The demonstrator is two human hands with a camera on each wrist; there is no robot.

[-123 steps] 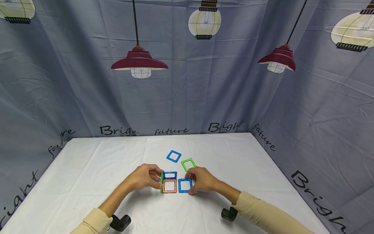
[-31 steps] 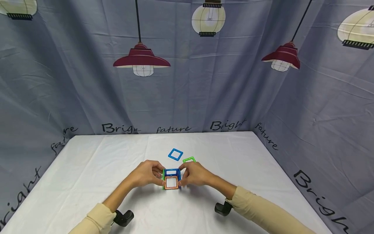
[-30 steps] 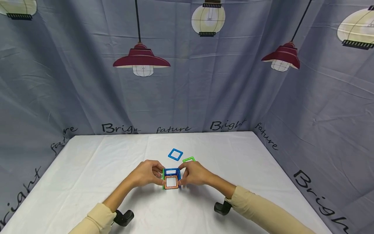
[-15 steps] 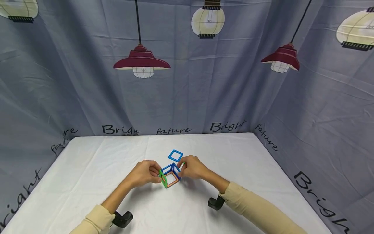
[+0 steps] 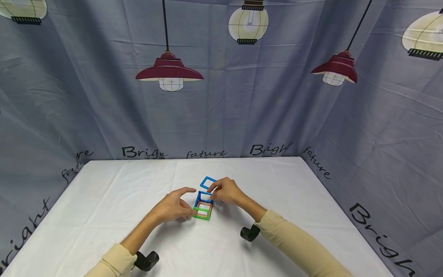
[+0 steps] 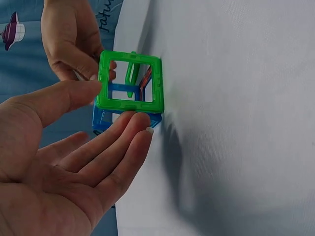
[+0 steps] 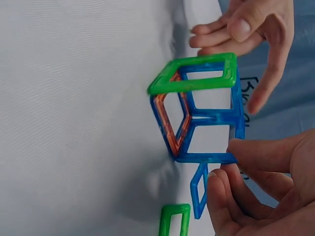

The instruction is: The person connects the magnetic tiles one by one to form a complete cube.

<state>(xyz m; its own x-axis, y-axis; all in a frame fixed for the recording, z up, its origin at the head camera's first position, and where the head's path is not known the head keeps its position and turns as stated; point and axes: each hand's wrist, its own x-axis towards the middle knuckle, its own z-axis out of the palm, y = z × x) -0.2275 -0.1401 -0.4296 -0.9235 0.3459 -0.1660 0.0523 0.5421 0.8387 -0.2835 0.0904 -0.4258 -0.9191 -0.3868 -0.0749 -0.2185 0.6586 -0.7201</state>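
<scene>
From the head view, a white-clothed table (image 5: 104,200) stands inside grey-blue curtains (image 5: 69,115) printed with lamps, and the tile cube (image 5: 202,206) sits mid-table between the left hand (image 5: 173,207) and right hand (image 5: 226,191). The left wrist view shows the left hand's fingers (image 6: 125,140) straight, touching the cube's green face (image 6: 130,82). The right wrist view shows the right hand (image 7: 256,187) pinching the cube's blue edge (image 7: 206,157), with a loose blue tile (image 7: 198,189) and a loose green tile (image 7: 173,220) lying beside it on the cloth.

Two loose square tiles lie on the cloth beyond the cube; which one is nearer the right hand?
The loose green tile: in the right wrist view it lies flat by the right hand, with the loose blue tile beyond.
</scene>
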